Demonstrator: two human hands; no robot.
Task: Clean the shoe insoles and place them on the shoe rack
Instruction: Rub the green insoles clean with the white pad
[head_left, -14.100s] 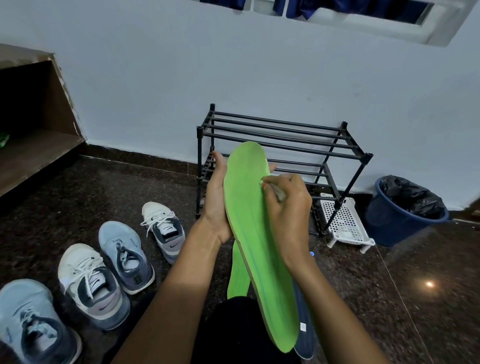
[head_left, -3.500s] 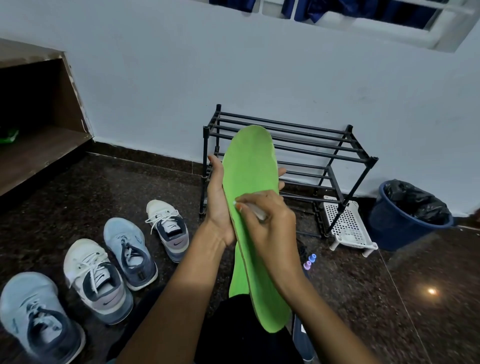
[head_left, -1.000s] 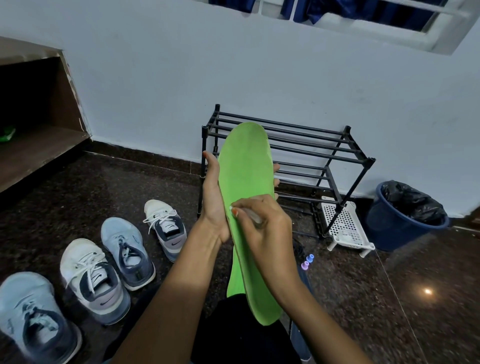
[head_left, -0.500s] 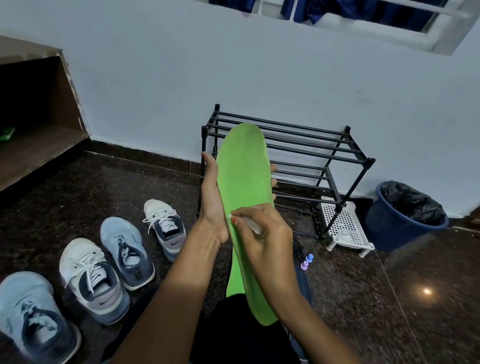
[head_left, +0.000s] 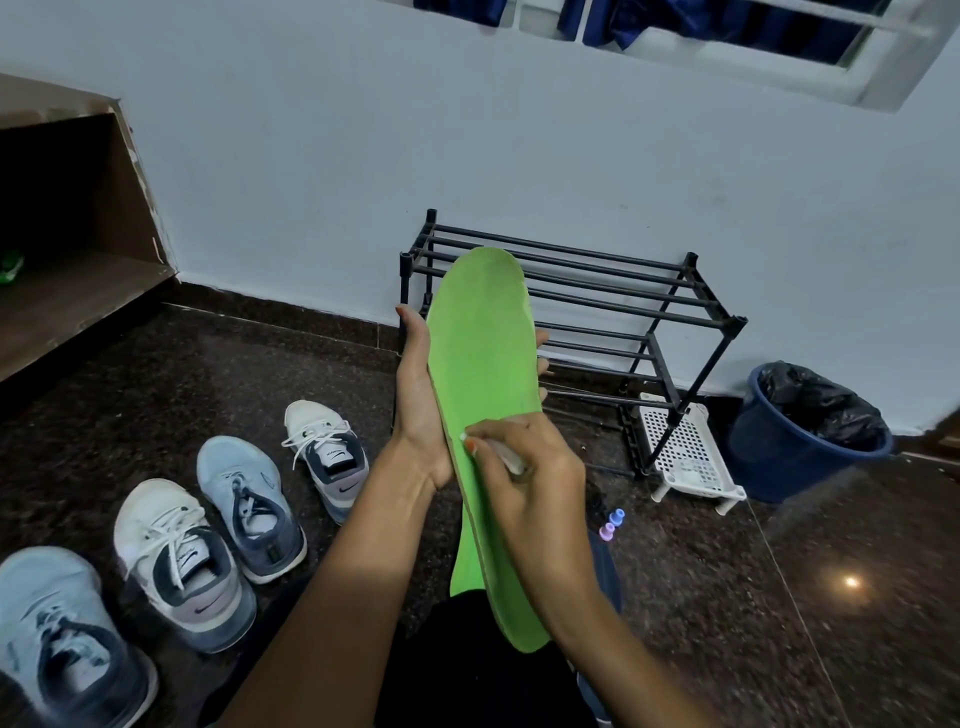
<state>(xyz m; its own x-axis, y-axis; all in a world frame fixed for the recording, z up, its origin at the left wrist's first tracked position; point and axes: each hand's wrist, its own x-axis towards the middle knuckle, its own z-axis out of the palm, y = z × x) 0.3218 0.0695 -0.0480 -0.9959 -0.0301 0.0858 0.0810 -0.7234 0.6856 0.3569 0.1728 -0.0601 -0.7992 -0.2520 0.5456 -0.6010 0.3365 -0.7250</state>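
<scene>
My left hand (head_left: 418, 395) holds a bright green insole (head_left: 485, 358) upright from behind, thumb along its left edge and fingertips showing past the right edge. My right hand (head_left: 530, 478) grips a small white cleaning tool (head_left: 506, 454) and presses it against the insole's middle. A second green insole (head_left: 464, 566) lies partly hidden below, behind the first. The black metal shoe rack (head_left: 587, 296) stands against the wall just behind the insole, its bars bare.
Several sneakers (head_left: 179, 551) sit in a row on the dark floor at left. A white perforated stand (head_left: 685, 454) and a blue bin (head_left: 802, 441) with a black bag are right of the rack. Two small bottle caps (head_left: 612, 524) show beside my right wrist.
My right hand with the white tool has slid down the insole, from near its upper middle toward its lower middle. The left hand keeps the insole steady.
</scene>
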